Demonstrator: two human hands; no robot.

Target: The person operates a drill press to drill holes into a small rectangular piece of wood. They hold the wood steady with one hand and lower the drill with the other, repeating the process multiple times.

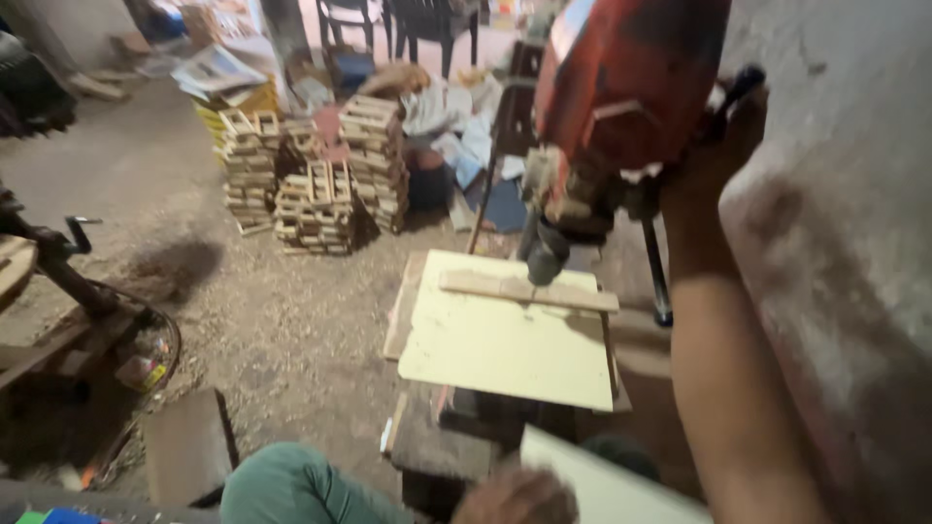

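dusty workshop floor with stacks of small wooden frames [316,180] behind a red drill press [621,107].
the right hand [723,146] is raised with fingers closed around the press's dark lever handle [743,82], blurred at the knob. the left hand [515,497] is cut off at the bottom edge against a pale flat board [602,485]; its fingers cannot be made out. a thin wooden strip [529,289] lies on the pale yellow work plate [505,349] just under the dark chuck [546,254].
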